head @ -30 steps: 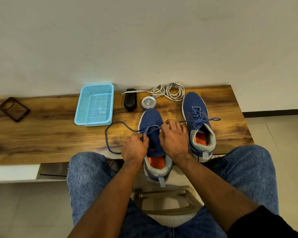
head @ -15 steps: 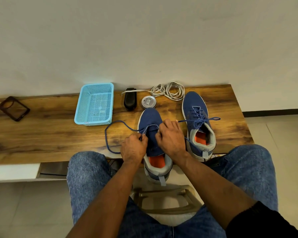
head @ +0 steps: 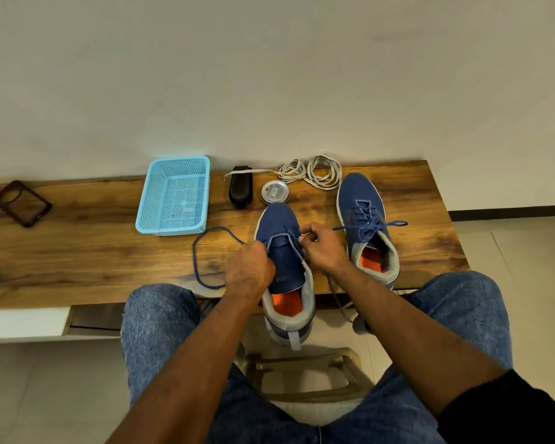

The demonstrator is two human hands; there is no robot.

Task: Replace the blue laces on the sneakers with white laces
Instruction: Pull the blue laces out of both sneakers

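Currently both hands work the near sneaker (head: 281, 251) at frame centre on the surface (head: 77, 251): left hand (head: 249, 272) and right hand (head: 322, 248) each pinch its blue lace (head: 205, 251). Lace is light, limp; best taken close to the eyelets. White laces (head: 311, 169) sit upper centre.

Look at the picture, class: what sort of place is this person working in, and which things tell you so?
Probably a room at home, though a small workshop is possible. A wooden bench stands against a plain wall over a tiled floor, with a basket and tin on it.
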